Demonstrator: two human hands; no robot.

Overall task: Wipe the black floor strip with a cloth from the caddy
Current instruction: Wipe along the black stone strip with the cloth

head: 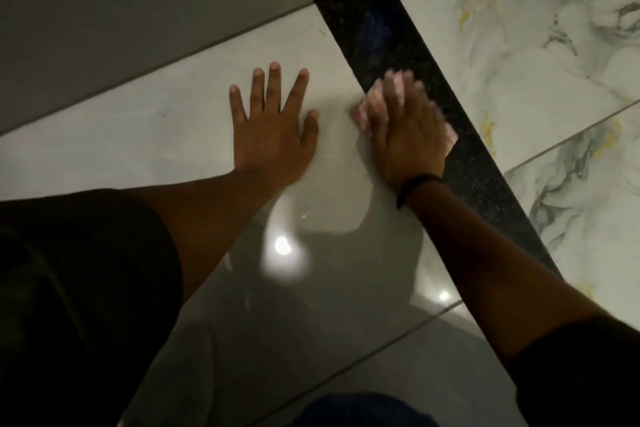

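Wiping underway | right hand (pixel 405 135) flat, pressing pink cloth (pixel 363 111) on strip (pixel 478 170) edge | left hand (pixel 273 125) open, bracing on floor (pixel 173 135) | advice: shift fully onto strip, long overlapping strokes

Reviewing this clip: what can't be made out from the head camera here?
- Cloth: mostly hidden under the right hand; only pink edges show.
- Right hand's fingers: motion-blurred.
- Black strip: partly covered by hand and forearm; cleanliness unclear in dim light.
- Caddy: out of frame.
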